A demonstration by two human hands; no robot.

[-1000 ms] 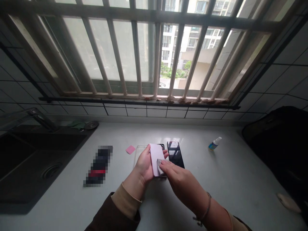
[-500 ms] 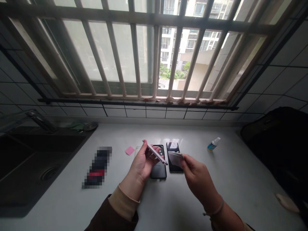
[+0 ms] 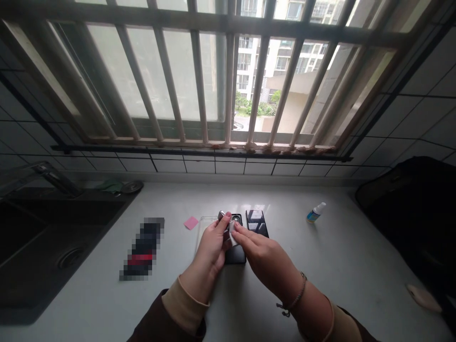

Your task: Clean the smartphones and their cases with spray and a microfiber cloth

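My left hand point(image 3: 213, 242) is closed around a pink phone point(image 3: 223, 219), held on edge above the counter so that only its top corner shows. My right hand point(image 3: 260, 254) pinches a small grey cloth point(image 3: 232, 232) and presses it against the phone's side. Under the hands lie a black phone case point(image 3: 235, 254) and, to its right, a black phone point(image 3: 256, 221) face up. A clear case point(image 3: 200, 230) lies flat just left of my left hand.
A pink square point(image 3: 191, 222) lies left of the clear case, a blurred dark packet point(image 3: 142, 249) further left. A small spray bottle point(image 3: 315, 212) stands at the right. A dark sink point(image 3: 42, 232) fills the left, a black bag point(image 3: 413, 213) the right. A barred window point(image 3: 221, 76) is ahead.
The hands parted, with the phone tilted up and the cloth lifted off. They have met again, the phone now on edge and the cloth on its side.
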